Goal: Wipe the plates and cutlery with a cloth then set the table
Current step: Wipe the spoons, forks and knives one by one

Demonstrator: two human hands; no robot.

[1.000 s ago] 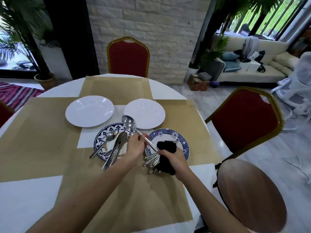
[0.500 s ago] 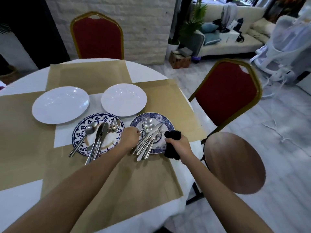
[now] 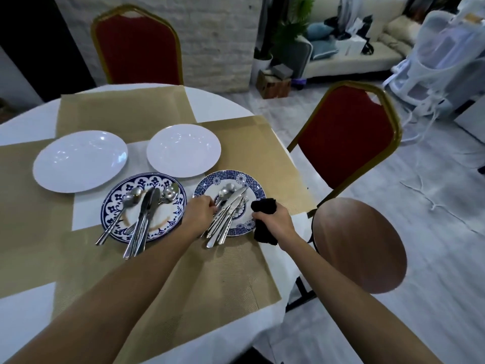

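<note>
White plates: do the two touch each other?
Apart. The head view shows a strip of tablecloth between the left white plate and the right white plate.

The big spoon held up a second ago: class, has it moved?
Yes. The spoon came down onto the right-hand blue plate, joining the cutlery there, beside the left hand.

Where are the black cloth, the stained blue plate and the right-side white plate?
black cloth (image 3: 263, 206): head view, bunched upper end.
stained blue plate (image 3: 166, 215): head view, bare stained centre.
right-side white plate (image 3: 183, 151): head view, its middle.
</note>
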